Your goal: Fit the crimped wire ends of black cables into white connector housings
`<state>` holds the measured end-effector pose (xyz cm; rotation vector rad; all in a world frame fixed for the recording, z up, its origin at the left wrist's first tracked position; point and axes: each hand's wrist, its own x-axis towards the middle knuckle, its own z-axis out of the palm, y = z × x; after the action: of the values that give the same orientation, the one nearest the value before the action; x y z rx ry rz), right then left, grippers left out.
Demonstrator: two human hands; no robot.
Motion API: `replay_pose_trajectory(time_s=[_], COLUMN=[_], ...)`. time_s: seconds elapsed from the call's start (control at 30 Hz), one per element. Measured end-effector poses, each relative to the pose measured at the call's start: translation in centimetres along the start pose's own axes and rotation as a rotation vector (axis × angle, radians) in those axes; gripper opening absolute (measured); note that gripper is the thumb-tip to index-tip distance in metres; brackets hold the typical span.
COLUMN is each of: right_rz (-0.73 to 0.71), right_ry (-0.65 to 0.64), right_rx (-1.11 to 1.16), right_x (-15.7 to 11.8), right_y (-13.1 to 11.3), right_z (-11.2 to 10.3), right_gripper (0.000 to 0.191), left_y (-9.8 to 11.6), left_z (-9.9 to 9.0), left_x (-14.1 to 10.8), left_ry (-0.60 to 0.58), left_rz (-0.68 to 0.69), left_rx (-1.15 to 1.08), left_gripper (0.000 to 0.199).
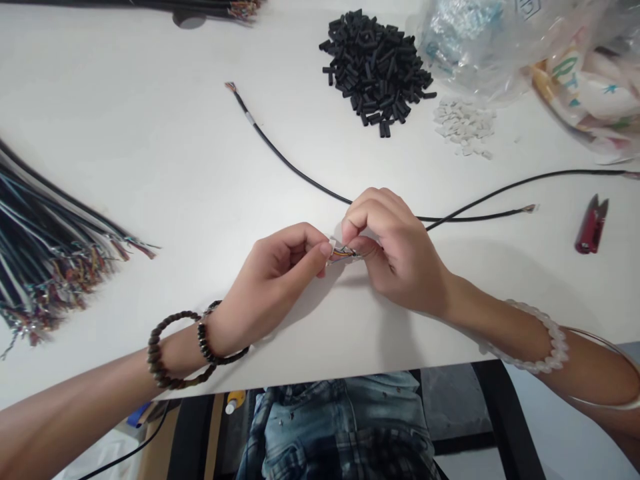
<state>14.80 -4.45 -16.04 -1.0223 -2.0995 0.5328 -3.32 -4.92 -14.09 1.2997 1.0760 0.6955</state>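
My left hand (275, 283) and my right hand (395, 253) meet over the white table (165, 133), fingertips pinching a small white plastic connector (340, 253). Fine coloured wires (345, 252) run into it, partly hidden by my right fingers. A black cable (295, 167) curves from a frayed end at the upper left to beneath my right hand. A second black cable (500, 187) passes behind that hand toward the right. Another stripped cable end (527, 209) lies to the right of my right hand.
A large bundle of stripped black cables (50, 253) lies at the left. Above stand a heap of black sleeves (375, 70) and small white plastic pieces (464, 127). Plastic bags (575, 73) sit at the top right, with red thread snips (591, 225) below them.
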Motion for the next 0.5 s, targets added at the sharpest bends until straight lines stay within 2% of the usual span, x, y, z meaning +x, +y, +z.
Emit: replay_pose_trajectory(time_s=[0.17, 0.33, 0.5], right_rz=[-0.021, -0.108, -0.184], right_ry=[-0.042, -0.004, -0.119], right_rx=[0.033, -0.228, -0.399], right_x=[-0.23, -0.26, 0.39], right_y=[-0.02, 0.18, -0.13], right_z=[-0.17, -0.49, -0.93], right_gripper=[0.008, 0.02, 0.035], left_y=[-0.14, -0.11, -0.19], left_z=[-0.02, 0.01, 0.07], left_x=[0.05, -0.05, -0.09], left_ry=[0.009, 0.023, 0.009], left_rz=[0.017, 0.015, 0.036], left_rx=[-0.005, 0.01, 0.073], left_gripper=[0.019, 0.021, 0.022])
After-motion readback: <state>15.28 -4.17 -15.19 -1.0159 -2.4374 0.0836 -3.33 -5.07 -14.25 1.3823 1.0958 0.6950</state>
